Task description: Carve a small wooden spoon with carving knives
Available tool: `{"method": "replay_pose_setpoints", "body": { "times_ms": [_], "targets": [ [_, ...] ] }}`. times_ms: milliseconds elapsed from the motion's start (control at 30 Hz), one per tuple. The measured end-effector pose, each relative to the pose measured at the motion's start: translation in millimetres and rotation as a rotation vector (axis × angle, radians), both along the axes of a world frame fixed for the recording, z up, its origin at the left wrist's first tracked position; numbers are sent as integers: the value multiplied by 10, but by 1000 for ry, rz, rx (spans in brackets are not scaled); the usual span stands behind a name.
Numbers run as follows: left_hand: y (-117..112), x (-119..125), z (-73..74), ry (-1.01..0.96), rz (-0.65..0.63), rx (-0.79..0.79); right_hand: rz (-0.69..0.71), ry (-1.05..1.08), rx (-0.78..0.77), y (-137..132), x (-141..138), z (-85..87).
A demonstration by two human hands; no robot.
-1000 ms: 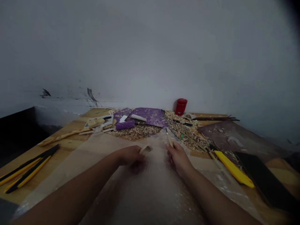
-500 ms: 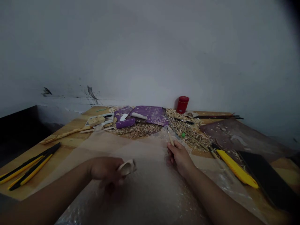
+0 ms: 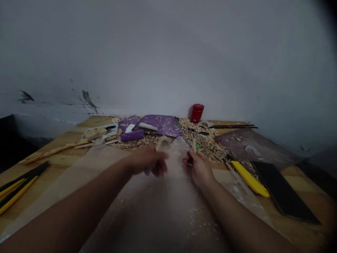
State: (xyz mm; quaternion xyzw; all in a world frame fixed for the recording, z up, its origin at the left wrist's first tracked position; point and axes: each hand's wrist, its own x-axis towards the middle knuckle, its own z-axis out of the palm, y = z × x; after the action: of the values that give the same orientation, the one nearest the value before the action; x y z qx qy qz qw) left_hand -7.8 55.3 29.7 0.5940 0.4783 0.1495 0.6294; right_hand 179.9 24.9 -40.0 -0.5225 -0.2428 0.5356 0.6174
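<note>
Knives (image 3: 15,189): ten o'clock on the table (image 3: 60,154)
Shavings (image 3: 202,140): twelve o'clock, a tin (image 3: 197,113) behind them
Cutter (image 3: 249,178): two o'clock, beside a board (image 3: 283,191)

Left hand (image 3: 149,160), right hand (image 3: 200,168) curled closed, just apart, mid-frame; left forearm (image 3: 71,207), right forearm (image 3: 237,214) angled inward.

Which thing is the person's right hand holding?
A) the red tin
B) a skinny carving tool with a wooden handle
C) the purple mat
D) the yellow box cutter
B. The right hand pinches a skinny carving tool with a wooden handle, its pale wood showing above the fingers, while the left hand holds a pale carved wooden piece.
</note>
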Motion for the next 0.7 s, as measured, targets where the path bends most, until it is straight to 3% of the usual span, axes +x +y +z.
{"method": "replay_pose_setpoints", "body": {
  "times_ms": [100,133,200,267,400,500,633,700],
  "targets": [
    [-511,329,-299,-96,-399,-386,-181,13,84,57,140,39],
    [-602,422,-396,-131,-471,-500,-227,17,105,73,181,45],
    [-575,548,-525,-191,-405,-538,-289,25,136,96,242,48],
    [-299,569,-537,-263,-71,-312,-326,35,158,106,274,50],
    [284,403,-326,-351,214,-133,-391,39,201,113,299,62],
    [157,379,-212,-375,195,-135,-412,24,219,117,303,55],
    [-345,580,-318,-252,-106,-323,-389,-7,225,114,282,22],
    [-372,652,-399,-219,37,-224,-368,-27,222,110,267,6]
  ]
}}
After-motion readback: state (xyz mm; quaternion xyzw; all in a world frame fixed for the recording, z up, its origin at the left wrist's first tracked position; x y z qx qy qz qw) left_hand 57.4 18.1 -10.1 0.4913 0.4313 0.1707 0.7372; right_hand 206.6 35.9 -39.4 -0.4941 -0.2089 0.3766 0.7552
